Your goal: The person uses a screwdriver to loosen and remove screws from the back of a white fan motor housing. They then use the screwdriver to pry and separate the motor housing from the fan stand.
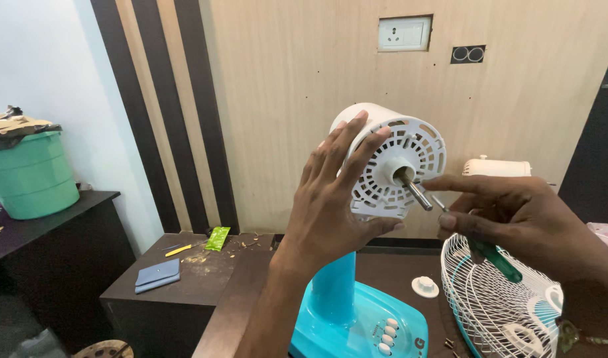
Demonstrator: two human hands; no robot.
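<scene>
— Steadying the white fan motor housing with the left hand, fingers spread and pressed flat against its side, not closed around it. Perched atop the turquoise fan stand, shaft pointing out bare.

— And the right hand?

— Clamped around a green-handled screwdriver, tip up near the vented front face, just beside the shaft.

— How far along, judging by the parts?

— Looks like mid-disassembly or mid-assembly; cannot tell which. Blade and guards off the motor. One white wire guard lying on the dark table to the right, one white round cap beside the base. Housing itself seated on the stand.

— Counts?

— One motor housing, one shaft, one screwdriver, one guard, one cap. Off to the left, one green bucket, one yellow-handled tool, one green packet, one grey pouch. Few small screws near the base, too tiny to count.
</scene>
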